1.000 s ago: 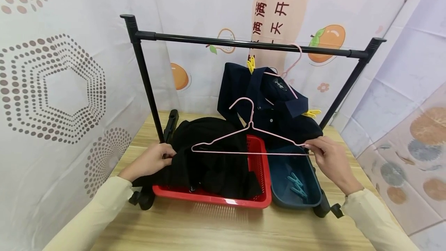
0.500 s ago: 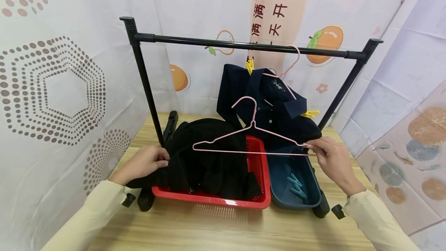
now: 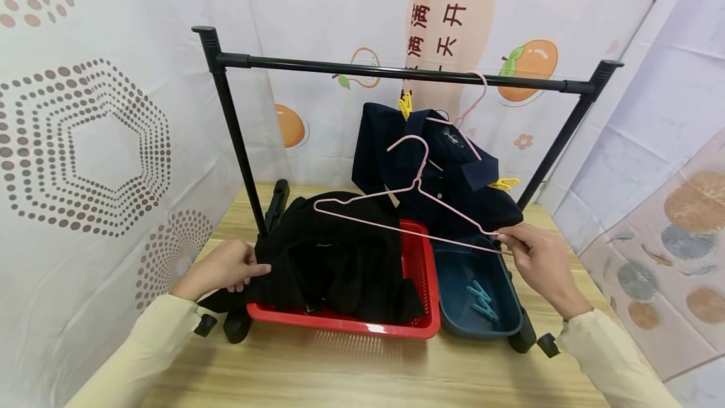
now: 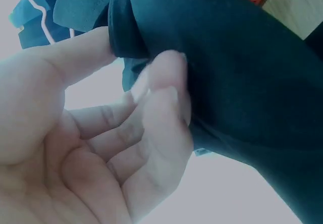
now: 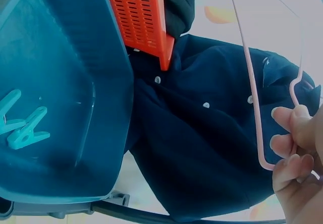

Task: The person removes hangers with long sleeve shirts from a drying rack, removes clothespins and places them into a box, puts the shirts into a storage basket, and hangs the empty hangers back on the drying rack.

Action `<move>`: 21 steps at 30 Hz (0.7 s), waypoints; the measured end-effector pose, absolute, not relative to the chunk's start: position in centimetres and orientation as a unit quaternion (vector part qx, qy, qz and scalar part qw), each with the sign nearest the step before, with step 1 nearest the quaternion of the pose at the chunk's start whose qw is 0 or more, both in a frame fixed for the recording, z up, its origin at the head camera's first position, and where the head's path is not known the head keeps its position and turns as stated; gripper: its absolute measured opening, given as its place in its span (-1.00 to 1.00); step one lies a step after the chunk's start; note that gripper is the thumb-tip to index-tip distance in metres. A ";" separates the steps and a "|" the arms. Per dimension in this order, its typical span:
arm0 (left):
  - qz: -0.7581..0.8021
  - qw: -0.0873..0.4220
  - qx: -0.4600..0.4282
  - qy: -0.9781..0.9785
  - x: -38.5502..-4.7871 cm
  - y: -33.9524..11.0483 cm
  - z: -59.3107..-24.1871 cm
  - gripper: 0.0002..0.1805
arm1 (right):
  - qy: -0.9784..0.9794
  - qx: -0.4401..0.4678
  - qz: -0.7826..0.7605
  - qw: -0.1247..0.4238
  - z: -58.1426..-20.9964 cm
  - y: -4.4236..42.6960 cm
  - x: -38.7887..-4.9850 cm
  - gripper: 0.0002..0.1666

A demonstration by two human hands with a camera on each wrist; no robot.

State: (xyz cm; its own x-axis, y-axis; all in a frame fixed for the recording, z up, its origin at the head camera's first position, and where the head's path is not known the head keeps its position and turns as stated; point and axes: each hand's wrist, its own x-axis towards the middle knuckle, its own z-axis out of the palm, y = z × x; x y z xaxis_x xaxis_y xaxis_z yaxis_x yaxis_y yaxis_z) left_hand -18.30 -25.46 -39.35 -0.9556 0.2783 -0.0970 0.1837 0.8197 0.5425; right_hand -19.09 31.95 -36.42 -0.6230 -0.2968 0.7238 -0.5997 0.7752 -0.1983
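A black garment (image 3: 340,269) lies heaped over the red basket (image 3: 340,327). My left hand (image 3: 218,269) holds its left edge, the thumb on top; in the left wrist view the hand (image 4: 116,128) has its fingers bent against the dark cloth (image 4: 242,72). With thumb and fingers, my right hand (image 3: 538,263) pinches the right end of a pink hanger (image 3: 370,222), which tilts above the garment with its left end higher. The right wrist view shows this hand (image 5: 300,153) round the corner of the hanger (image 5: 256,103).
On the black rack (image 3: 351,70), a navy shirt (image 3: 464,200) hangs from another pink hanger, with yellow clips (image 3: 404,106) on it. Right of the red basket stands a blue bin (image 3: 481,331) holding teal clips (image 3: 483,301).
The hanger's left end and hook have risen, tilting it. My left hand has shifted left and slightly down along with the garment's edge. My right hand has hardly moved.
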 end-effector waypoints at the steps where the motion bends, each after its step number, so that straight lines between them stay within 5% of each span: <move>1: 0.276 0.090 0.117 0.950 -18.3 -25.4 -39.4 -0.63 | -0.874 0.258 0.216 0.349 -36.4 31.9 -19.1 -0.75; 21: 0.301 0.117 0.106 0.941 -18.1 -25.2 -39.7 -0.61 | -0.851 0.295 0.230 0.368 -32.6 28.7 -20.0 -0.79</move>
State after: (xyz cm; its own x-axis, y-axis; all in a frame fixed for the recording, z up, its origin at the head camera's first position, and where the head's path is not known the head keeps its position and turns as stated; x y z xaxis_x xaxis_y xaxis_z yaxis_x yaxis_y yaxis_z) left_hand -18.11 -25.19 -39.66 -0.9504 0.2688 -0.1563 0.1281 0.7965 0.5909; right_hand -20.02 28.68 -32.57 -0.5551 -0.3326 0.7624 -0.6713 0.7203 -0.1745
